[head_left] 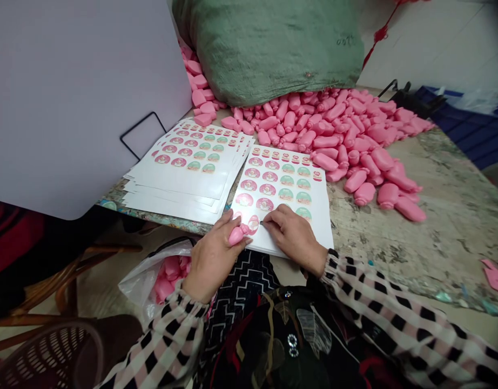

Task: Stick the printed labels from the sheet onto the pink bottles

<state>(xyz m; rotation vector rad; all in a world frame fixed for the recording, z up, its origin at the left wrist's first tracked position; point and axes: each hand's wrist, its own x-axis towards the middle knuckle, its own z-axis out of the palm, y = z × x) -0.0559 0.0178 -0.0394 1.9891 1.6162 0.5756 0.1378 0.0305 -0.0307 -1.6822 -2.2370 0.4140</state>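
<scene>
My left hand (pixel 212 254) is closed round a small pink plastic bottle (pixel 236 235), held over the near edge of a white sticker sheet (pixel 314 216). A round sticker (pixel 253 223) lies against the bottle's side. My right hand (pixel 291 233) rests on the same sheet with its fingertips pinched at the sticker's edge. The sheet carries rows of pink and green round stickers (pixel 267 189).
A stack of more sticker sheets (pixel 184 178) lies to the left. A big heap of pink bottles (pixel 338 129) spreads before a green sack (pixel 269 48). A plastic bag with pink bottles (pixel 160 275) hangs at my lap. A white board (pixel 71 97) stands at the left, blue crates (pixel 476 135) at the right.
</scene>
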